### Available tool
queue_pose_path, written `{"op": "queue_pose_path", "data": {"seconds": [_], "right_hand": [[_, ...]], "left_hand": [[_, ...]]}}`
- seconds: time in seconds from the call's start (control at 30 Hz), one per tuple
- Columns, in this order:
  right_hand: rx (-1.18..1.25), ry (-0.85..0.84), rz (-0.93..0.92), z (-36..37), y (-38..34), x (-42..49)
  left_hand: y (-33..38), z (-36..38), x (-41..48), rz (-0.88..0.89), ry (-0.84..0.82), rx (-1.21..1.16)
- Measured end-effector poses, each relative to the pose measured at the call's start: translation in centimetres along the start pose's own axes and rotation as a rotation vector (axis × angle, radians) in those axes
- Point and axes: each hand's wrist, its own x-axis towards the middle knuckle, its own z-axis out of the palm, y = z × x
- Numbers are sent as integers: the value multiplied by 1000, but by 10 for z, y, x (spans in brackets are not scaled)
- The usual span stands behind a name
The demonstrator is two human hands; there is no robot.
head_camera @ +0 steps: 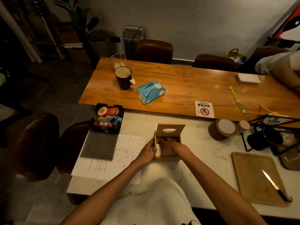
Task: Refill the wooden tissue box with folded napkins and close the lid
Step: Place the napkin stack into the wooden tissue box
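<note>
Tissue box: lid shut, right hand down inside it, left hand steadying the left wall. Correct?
Not quite. The head view shows the lid standing open, tilted up at the far edge of the tissue box. The rest holds: the right hand is down inside it and the left hand steadies the left wall.

- Dim, warm indoor light; the wooden table (186, 85) at centre is the brightest area, with a soft sheen on its right side.
- The upper left of the frame and the chairs (34, 143) at lower left sink into near-black shadow.
- Wide-angle distortion bends table edges and the wall toward the frame's borders.
- Fine detail is soft and smeared; writing on the paper (113, 159) cannot be read.
- The knife (272, 184) blade at lower right catches a small glint.
</note>
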Motion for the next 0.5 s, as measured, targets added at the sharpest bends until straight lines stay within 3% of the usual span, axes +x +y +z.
{"op": "queue_pose_path", "data": {"seconds": [0.33,0.5], "right_hand": [[2,161,-22,14,5,6],[-21,53,-43,16,9,5]], "left_hand": [[3,1,-3,-22,20,-17],[6,4,-6,-25,44,-12]]}}
